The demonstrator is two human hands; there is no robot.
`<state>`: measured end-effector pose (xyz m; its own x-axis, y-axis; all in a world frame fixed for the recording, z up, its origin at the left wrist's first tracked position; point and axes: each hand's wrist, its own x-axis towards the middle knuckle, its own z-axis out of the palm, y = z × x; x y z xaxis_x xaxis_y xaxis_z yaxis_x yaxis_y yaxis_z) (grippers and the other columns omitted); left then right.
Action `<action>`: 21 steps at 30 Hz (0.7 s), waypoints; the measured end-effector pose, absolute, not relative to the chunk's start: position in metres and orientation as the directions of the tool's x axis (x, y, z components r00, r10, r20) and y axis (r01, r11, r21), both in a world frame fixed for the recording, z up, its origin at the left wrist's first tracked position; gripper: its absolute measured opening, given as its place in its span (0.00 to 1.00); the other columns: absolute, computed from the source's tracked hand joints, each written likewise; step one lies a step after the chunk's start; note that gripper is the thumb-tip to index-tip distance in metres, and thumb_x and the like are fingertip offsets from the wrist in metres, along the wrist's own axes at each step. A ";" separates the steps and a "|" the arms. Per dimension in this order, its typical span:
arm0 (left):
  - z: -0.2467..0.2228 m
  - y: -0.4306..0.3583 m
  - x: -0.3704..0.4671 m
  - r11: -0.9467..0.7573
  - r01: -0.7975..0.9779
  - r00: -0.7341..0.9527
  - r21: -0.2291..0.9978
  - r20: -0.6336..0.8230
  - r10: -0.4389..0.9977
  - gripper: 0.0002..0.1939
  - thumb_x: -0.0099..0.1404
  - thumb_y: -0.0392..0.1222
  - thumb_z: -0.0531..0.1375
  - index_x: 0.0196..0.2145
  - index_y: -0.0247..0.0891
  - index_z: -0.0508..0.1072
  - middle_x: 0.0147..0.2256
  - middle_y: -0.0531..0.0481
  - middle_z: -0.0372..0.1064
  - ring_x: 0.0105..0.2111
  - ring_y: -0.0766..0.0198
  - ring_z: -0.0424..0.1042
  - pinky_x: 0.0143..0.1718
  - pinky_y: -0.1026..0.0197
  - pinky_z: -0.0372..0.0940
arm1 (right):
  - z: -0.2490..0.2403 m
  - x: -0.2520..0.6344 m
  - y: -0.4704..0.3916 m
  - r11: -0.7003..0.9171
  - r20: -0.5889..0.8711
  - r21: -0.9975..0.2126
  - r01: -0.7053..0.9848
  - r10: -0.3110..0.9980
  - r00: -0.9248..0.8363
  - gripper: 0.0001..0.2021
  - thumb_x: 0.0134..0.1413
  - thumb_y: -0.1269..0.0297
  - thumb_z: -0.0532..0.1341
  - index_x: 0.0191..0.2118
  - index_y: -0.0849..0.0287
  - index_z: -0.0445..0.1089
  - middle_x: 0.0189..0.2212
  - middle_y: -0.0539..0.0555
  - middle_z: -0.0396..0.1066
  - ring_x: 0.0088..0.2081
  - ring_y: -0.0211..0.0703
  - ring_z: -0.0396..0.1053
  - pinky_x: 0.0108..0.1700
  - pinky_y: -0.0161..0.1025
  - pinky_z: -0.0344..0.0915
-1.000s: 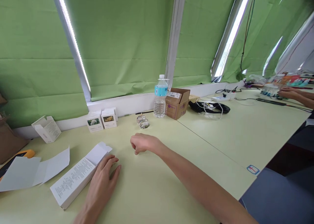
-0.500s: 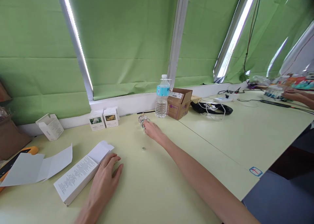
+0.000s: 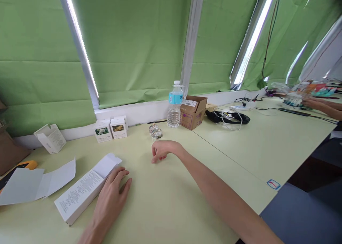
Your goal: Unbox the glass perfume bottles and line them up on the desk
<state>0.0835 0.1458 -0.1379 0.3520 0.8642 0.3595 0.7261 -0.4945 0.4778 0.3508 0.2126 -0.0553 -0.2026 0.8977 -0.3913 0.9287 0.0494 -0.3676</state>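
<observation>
My left hand [image 3: 113,192] lies on the table with its fingers loosely spread, its side against the long white printed box [image 3: 80,194], whose flap is open at the far end. Farther right, my right hand [image 3: 161,150] is bent down to the table, thumb and fingers brought together at the tips. Those fingertips cover the spot where a small round silver piece lay, so what they pinch is hidden. Just beyond this hand stand shiny clear glass pieces [image 3: 155,131] with rounded bodies, not touched by it.
Small white boxes [image 3: 110,130] stand near the wall, and an opened white carton [image 3: 50,139] leans farther left. A folded white sheet [image 3: 40,183] lies at left. Behind are a water bottle [image 3: 174,107], a brown cardboard box [image 3: 192,113] and a black strap-like device [image 3: 227,117]. Another person's hands [image 3: 317,103] are far right.
My right hand has let go of the glass pieces and come back toward me, down over the small silver piece, which no longer shows. My left hand stays beside the box.
</observation>
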 end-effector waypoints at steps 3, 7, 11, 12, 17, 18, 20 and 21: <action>-0.138 0.146 0.083 -0.487 0.727 0.349 0.484 0.351 0.869 0.15 0.67 0.53 0.51 0.45 0.44 0.70 0.54 0.47 0.64 0.49 0.54 0.71 0.50 0.51 0.67 | -0.062 0.341 0.212 0.057 -0.413 -0.329 0.942 0.889 -0.198 0.10 0.36 0.64 0.73 0.25 0.60 0.74 0.20 0.49 0.72 0.23 0.40 0.70 0.26 0.34 0.63; -0.138 0.146 0.083 -0.476 0.732 0.347 0.487 0.334 0.876 0.15 0.68 0.53 0.51 0.45 0.44 0.69 0.54 0.47 0.64 0.50 0.54 0.71 0.50 0.51 0.67 | -0.071 0.355 0.221 0.027 -0.373 -0.270 0.962 0.918 -0.131 0.07 0.53 0.64 0.67 0.32 0.63 0.73 0.28 0.50 0.73 0.29 0.38 0.71 0.33 0.37 0.69; -0.139 0.146 0.084 -0.467 0.736 0.339 0.491 0.331 0.881 0.16 0.68 0.52 0.51 0.45 0.44 0.70 0.55 0.46 0.63 0.49 0.54 0.71 0.49 0.52 0.68 | -0.082 0.382 0.232 -0.022 -0.192 -0.263 0.964 0.981 -0.030 0.11 0.63 0.61 0.59 0.46 0.62 0.69 0.44 0.55 0.70 0.41 0.42 0.71 0.43 0.44 0.70; -0.139 0.146 0.084 -0.467 0.735 0.339 0.491 0.330 0.881 0.16 0.68 0.52 0.51 0.46 0.44 0.70 0.55 0.46 0.63 0.49 0.54 0.71 0.49 0.52 0.68 | -0.085 0.388 0.235 -0.027 -0.134 -0.273 0.962 0.991 -0.011 0.12 0.63 0.61 0.59 0.49 0.61 0.68 0.46 0.56 0.69 0.43 0.44 0.70 0.44 0.46 0.70; -0.139 0.146 0.084 -0.450 0.742 0.337 0.496 0.304 0.891 0.16 0.68 0.52 0.50 0.47 0.44 0.69 0.55 0.47 0.63 0.50 0.54 0.70 0.49 0.52 0.68 | -0.100 0.408 0.248 -0.011 0.011 -0.341 0.940 1.000 0.015 0.14 0.63 0.61 0.59 0.51 0.61 0.67 0.48 0.56 0.68 0.45 0.47 0.69 0.46 0.48 0.69; -0.139 0.146 0.084 -0.448 0.743 0.336 0.498 0.303 0.892 0.16 0.68 0.52 0.50 0.47 0.44 0.69 0.55 0.47 0.63 0.50 0.54 0.69 0.49 0.52 0.68 | -0.102 0.411 0.250 -0.008 0.015 -0.355 0.935 1.000 0.014 0.14 0.63 0.61 0.59 0.50 0.61 0.67 0.47 0.56 0.68 0.45 0.46 0.70 0.46 0.48 0.69; -0.138 0.147 0.084 -0.452 0.738 0.337 0.501 0.307 0.890 0.16 0.68 0.52 0.50 0.47 0.44 0.69 0.55 0.47 0.63 0.50 0.53 0.69 0.48 0.52 0.68 | -0.105 0.417 0.252 -0.003 0.018 -0.379 0.925 1.000 0.011 0.13 0.63 0.61 0.59 0.49 0.62 0.68 0.47 0.56 0.69 0.44 0.46 0.70 0.45 0.47 0.70; -0.139 0.147 0.084 -0.455 0.734 0.337 0.503 0.311 0.888 0.16 0.68 0.52 0.50 0.47 0.44 0.69 0.55 0.47 0.63 0.50 0.53 0.69 0.47 0.52 0.69 | -0.107 0.420 0.252 0.000 0.021 -0.391 0.921 1.000 0.008 0.13 0.63 0.61 0.59 0.49 0.62 0.68 0.47 0.56 0.69 0.44 0.45 0.70 0.45 0.47 0.70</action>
<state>0.0838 0.1469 -0.1385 0.3373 0.8884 0.3113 0.7345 -0.4552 0.5033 0.4199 0.2519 -0.1067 0.0083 0.9998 0.0206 0.9205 0.0004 -0.3907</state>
